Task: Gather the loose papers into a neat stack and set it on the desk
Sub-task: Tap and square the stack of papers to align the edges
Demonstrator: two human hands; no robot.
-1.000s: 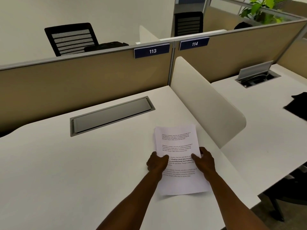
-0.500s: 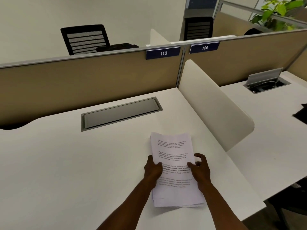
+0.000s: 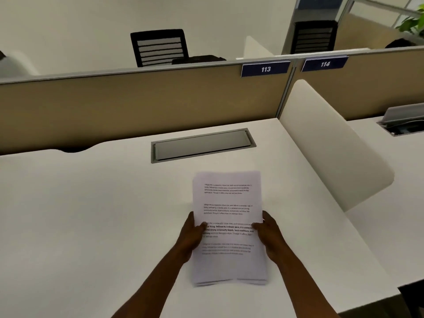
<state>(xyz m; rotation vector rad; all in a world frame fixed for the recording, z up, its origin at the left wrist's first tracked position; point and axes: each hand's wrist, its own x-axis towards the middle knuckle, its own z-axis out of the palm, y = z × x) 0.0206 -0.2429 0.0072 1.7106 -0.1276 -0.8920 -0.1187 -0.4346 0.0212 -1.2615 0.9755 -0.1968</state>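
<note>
A stack of white printed papers (image 3: 228, 203) is held just above the white desk (image 3: 91, 214), its near edge showing several sheets slightly fanned. My left hand (image 3: 191, 236) grips the stack's left edge, thumb on top. On the right edge my right hand (image 3: 269, 235) grips the same way. The stack lies nearly square to me, long side pointing away.
A grey cable hatch (image 3: 203, 145) is set into the desk beyond the papers. A cream divider panel (image 3: 330, 145) stands to the right, a tan partition (image 3: 137, 106) with label 113 (image 3: 265, 69) behind. A neighbouring desk (image 3: 394, 180) lies right.
The stack has shifted left and rotated to lie squarer to me, lifted a little at its near edge. Both hands moved from on top of the sheets to its side edges.
</note>
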